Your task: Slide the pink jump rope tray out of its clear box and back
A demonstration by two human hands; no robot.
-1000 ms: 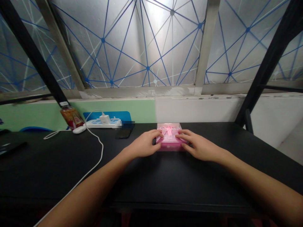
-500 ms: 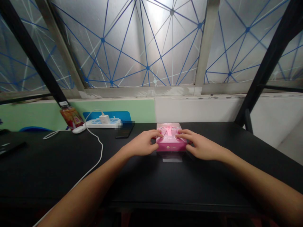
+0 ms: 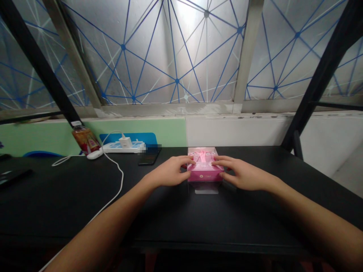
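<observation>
A pink box (image 3: 208,176) with a see-through cover lies on the black table, its front side towards me. Pink and white contents show through the cover; their kind is too small to tell. At the front, a clear flap (image 3: 206,191) sticks out low over the table. My left hand (image 3: 172,171) grips the box's left side, with fingers over the top edge and the thumb at the front corner. On the opposite side, my right hand (image 3: 244,173) holds it likewise, fingertips on the top and thumb against the front right corner.
Left of the box lies a dark phone (image 3: 149,155). Behind it stand a white power strip (image 3: 113,147) with a charger (image 3: 125,142), and a drink bottle (image 3: 85,139). A white cable (image 3: 122,177) runs along my left forearm. Black frame posts (image 3: 307,90) flank the table.
My right thumb has shifted slightly left onto the box's front corner. The left hand and the box have barely moved.
</observation>
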